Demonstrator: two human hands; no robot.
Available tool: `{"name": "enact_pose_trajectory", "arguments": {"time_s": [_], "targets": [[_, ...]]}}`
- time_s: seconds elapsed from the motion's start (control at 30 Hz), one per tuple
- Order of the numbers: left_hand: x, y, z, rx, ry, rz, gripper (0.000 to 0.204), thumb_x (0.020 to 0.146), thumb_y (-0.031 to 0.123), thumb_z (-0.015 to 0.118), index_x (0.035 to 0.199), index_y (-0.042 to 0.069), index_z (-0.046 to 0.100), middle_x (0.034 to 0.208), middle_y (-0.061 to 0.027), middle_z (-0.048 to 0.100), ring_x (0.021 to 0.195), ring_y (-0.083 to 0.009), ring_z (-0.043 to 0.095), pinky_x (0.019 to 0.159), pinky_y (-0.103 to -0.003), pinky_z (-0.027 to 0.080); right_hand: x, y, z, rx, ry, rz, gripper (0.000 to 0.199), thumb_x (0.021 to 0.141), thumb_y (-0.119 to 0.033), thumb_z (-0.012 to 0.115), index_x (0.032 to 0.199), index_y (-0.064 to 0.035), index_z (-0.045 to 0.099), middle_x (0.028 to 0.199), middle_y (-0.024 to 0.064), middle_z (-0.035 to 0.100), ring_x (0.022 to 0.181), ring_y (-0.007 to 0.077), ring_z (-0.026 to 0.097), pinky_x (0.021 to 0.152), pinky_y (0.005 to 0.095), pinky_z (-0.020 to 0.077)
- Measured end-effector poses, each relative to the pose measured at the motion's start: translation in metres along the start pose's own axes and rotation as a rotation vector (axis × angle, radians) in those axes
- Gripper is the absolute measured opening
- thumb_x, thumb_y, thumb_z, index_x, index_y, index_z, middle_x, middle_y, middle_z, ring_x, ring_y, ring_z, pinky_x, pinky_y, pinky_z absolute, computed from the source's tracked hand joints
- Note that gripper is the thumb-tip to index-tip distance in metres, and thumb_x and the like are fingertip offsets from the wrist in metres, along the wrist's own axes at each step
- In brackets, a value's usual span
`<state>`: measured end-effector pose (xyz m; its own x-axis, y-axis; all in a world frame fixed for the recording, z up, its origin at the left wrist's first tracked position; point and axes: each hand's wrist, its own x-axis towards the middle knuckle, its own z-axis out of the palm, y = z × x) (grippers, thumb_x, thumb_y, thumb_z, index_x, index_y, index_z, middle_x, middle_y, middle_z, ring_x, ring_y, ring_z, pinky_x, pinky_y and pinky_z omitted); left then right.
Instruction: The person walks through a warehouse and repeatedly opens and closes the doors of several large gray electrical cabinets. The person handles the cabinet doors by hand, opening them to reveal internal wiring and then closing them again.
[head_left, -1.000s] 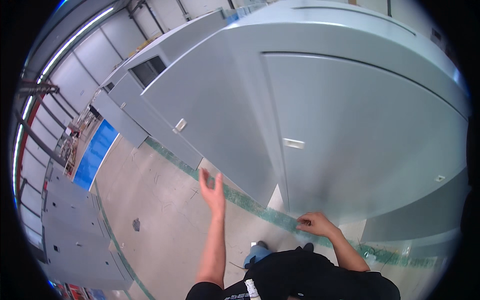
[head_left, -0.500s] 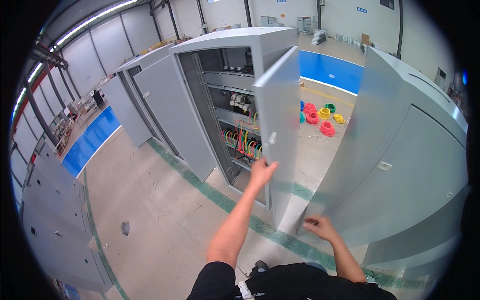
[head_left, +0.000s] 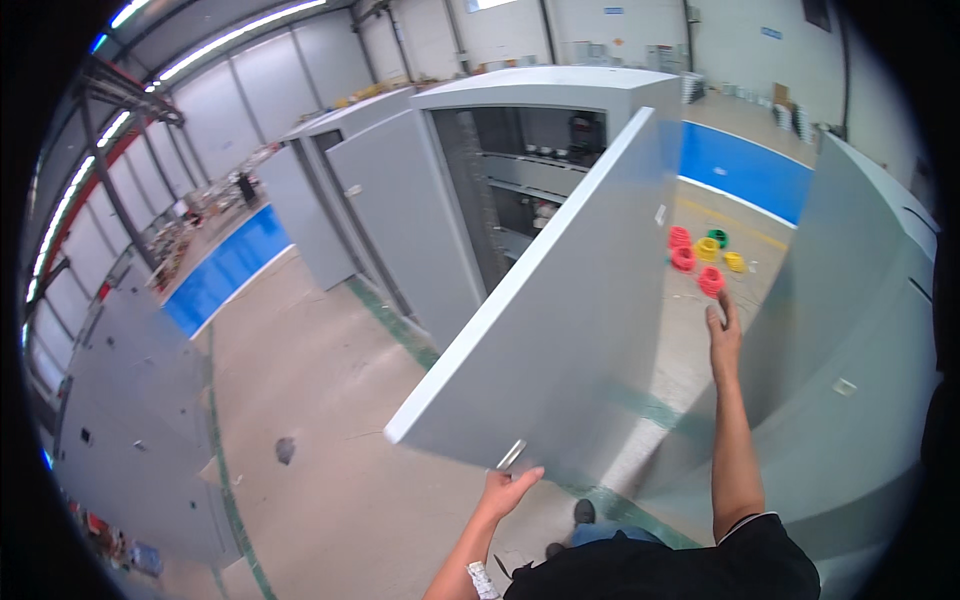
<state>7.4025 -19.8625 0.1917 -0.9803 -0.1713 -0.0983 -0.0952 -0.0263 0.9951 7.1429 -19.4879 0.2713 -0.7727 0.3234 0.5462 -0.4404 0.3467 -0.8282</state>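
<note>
A tall grey cabinet stands ahead, its interior partly hidden by its wide-swung grey door. My left hand grips the door's near edge beside a small metal handle. The thumb lies along the door, while the other fingers are mostly hidden. My right hand is raised to the right of the door, fingers apart and holding nothing. Behind its fingertips, on the floor farther off, lie red wire coils, yellow coils and a green coil.
Another grey cabinet rises close on my right. A second open cabinet door is at the left of the first. Grey panels line the far left. Blue floor strips and a dark scrap are also visible.
The door has swung out toward me, covering the colored wiring inside the cabinet. My left hand has come nearer with its edge; my right hand has risen and moved forward.
</note>
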Motion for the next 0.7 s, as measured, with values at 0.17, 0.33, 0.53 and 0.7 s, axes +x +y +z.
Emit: {"name": "enact_pose_trajectory", "arguments": {"time_s": [0.17, 0.33, 0.53, 0.7], "targets": [[-0.050, -0.048, -0.087, -0.349, 0.117, -0.274, 0.032, 0.080, 0.018, 0.084, 0.103, 0.005, 0.066, 0.101, -0.0011, 0.063, 0.097, -0.0117, 0.057, 0.085, -0.029, 0.045, 0.022, 0.021, 0.091, 0.189, -0.281, 0.085, 0.048, 0.100, -0.033, 0.060, 0.136, -0.0009, 0.057, 0.129, 0.0137, 0.063, 0.120, 0.0210, 0.058, 0.101, 0.0326, 0.0445], [-0.108, -0.128, -0.148, -0.651, 0.218, -0.095, 0.051, 0.081, 0.016, 0.081, 0.126, 0.008, 0.058, 0.122, -0.0042, 0.061, 0.117, -0.0201, 0.054, 0.104, -0.036, 0.038, -0.010, 0.028, 0.145, 0.336, -0.734, 0.126, 0.047, 0.094, -0.041, 0.066, 0.113, 0.0027, 0.065, 0.094, 0.0041, 0.064, 0.086, 0.0132, 0.057, 0.077, 0.0286, 0.0462], [-0.053, -0.134, -0.108, -0.740, 0.704, 0.304, 0.063, 0.101, 0.043, 0.057, 0.150, 0.009, 0.036, 0.156, -0.0051, 0.038, 0.143, -0.0240, 0.034, 0.120, -0.044, 0.025, -0.023, -0.005, 0.163, 0.430, -0.985, -0.134, 0.042, 0.081, -0.038, 0.080, 0.084, 0.0014, 0.068, 0.070, 0.0022, 0.055, 0.068, 0.0138, 0.052, 0.062, 0.0313, 0.0423], [-0.026, -0.121, -0.126, -0.691, 0.928, 0.430, 0.057, 0.106, 0.042, 0.045, 0.150, 0.007, 0.034, 0.157, -0.0081, 0.036, 0.141, -0.0254, 0.037, 0.118, -0.044, 0.028, -0.041, -0.026, 0.173, 0.454, -0.945, -0.114, 0.049, 0.078, -0.043, 0.082, 0.077, 0.0021, 0.064, 0.067, 0.0029, 0.052, 0.063, 0.0144, 0.050, 0.057, 0.0317, 0.0395]]}}
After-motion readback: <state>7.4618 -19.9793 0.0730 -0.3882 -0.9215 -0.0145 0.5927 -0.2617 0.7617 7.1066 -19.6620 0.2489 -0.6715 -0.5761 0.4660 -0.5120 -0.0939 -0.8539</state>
